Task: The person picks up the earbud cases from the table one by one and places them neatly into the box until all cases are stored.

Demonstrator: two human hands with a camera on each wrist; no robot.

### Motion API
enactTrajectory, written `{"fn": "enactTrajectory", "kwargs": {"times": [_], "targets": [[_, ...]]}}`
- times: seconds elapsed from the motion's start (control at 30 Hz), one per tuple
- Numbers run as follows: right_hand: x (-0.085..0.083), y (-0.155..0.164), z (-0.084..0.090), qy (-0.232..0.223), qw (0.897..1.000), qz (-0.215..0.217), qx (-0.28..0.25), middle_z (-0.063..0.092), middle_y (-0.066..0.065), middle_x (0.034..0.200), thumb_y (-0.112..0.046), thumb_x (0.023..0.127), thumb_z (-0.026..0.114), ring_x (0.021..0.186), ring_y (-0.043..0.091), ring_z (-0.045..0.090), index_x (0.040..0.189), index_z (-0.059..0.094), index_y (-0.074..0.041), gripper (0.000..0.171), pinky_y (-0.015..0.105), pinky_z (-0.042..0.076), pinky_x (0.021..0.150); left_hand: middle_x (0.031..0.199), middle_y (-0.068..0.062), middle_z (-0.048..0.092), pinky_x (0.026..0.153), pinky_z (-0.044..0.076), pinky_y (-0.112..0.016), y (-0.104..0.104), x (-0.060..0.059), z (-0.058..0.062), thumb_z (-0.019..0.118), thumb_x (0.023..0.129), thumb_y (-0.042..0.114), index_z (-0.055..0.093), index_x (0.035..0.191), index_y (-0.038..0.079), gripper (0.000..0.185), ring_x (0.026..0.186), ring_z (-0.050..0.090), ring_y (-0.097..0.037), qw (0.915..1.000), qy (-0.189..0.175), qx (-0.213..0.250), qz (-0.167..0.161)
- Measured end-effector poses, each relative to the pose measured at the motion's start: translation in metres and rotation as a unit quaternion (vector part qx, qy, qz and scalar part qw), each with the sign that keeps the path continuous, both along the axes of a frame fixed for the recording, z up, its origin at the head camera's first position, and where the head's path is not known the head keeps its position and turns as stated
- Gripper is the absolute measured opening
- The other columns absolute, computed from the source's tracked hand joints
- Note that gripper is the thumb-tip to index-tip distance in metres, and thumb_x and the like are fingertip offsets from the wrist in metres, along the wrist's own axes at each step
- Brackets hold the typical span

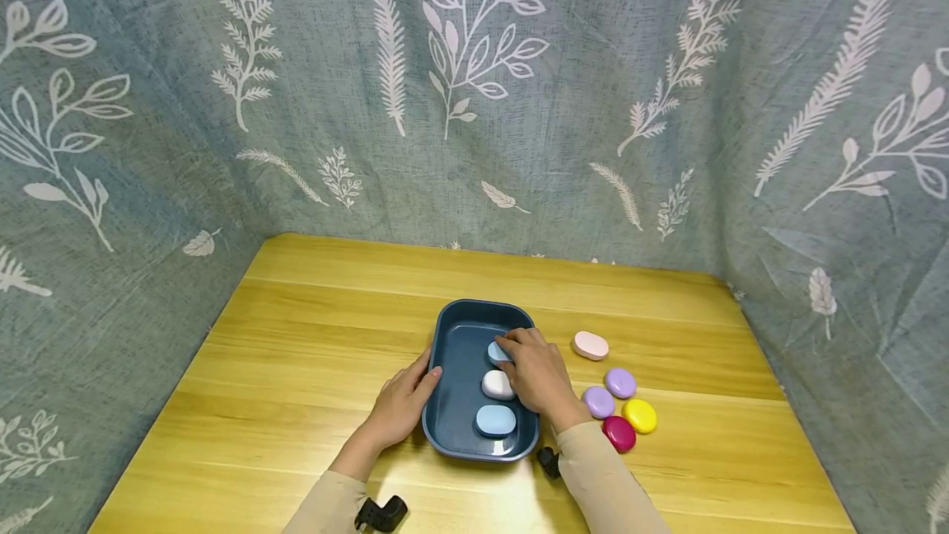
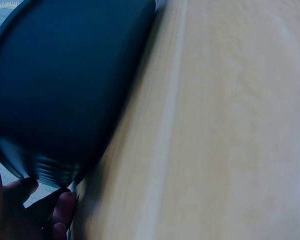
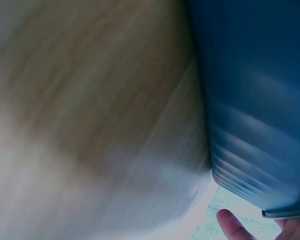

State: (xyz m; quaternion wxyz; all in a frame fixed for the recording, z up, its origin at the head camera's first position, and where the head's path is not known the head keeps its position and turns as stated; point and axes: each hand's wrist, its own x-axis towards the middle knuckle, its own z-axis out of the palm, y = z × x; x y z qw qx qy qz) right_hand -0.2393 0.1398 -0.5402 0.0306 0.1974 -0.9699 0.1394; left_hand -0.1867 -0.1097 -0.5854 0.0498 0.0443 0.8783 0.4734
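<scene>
While hands point(image 1: 474, 381) steady it, tray point(image 1: 454, 402) seemingly lies front-to-back.

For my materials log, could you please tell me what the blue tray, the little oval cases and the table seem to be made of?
The tray looks like moulded plastic: even dark blue, rounded rim, soft sheen. The oval cases, such as the yellow one, are probably glossy plastic too, with smooth solid colours and small highlights. The table shows light wood grain with a smooth finish; whether solid wood or laminate cannot be told.

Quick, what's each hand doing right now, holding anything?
Left hand: open, straight fingers rest against the blue tray.
Right hand: fingertips on a light blue case in the tray; its grip cannot be told.
</scene>
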Motion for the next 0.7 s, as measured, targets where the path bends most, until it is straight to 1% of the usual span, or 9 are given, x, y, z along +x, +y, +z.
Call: {"fn": "enactTrajectory", "kwargs": {"times": [0.2,0.37,0.6,0.7], "targets": [[0.0006,-0.0003,0.0003,-0.005,1.000,-0.001,0.001,0.065,0.004,0.135,-0.023,0.098,0.073,0.126,0.025,0.055,0.140,0.067,-0.013,0.043,0.047,0.049,0.090,0.161,-0.006,0.048,0.118,0.030,-0.064,0.0001,0.0000,0.0007,0.038,0.109,0.057,0.034,0.163,0.026,0.063,0.144,0.048,-0.034,1.0000,0.000,-0.001,-0.001],[0.0003,0.0003,-0.0014,-0.001,1.000,0.000,-0.005,0.065,0.005,0.135,-0.023,0.098,0.073,0.127,0.026,0.055,0.140,0.067,-0.013,0.043,0.048,0.049,0.091,0.161,-0.007,0.048,0.118,0.029,-0.065,0.0000,-0.0001,-0.0001,0.038,0.109,0.057,0.034,0.163,0.025,0.063,0.145,0.047,-0.035,1.0000,-0.001,-0.001,-0.001],[-0.0006,0.0007,-0.0032,0.003,1.000,0.003,-0.019,0.064,0.006,0.137,-0.022,0.098,0.073,0.128,0.027,0.055,0.139,0.067,-0.012,0.043,0.048,0.050,0.092,0.161,-0.005,0.048,0.119,0.029,-0.062,-0.0005,-0.0003,-0.0002,0.038,0.108,0.058,0.034,0.163,0.027,0.063,0.145,0.047,-0.033,0.9999,-0.011,0.004,-0.002],[-0.0008,0.0005,-0.0042,0.008,1.000,0.008,-0.027,0.065,0.006,0.137,-0.021,0.097,0.074,0.127,0.027,0.056,0.138,0.068,-0.012,0.043,0.049,0.050,0.091,0.161,-0.005,0.048,0.120,0.028,-0.062,-0.0009,-0.0004,-0.0016,0.038,0.108,0.058,0.033,0.164,0.027,0.064,0.144,0.048,-0.032,1.0000,-0.008,0.005,-0.002]]}}
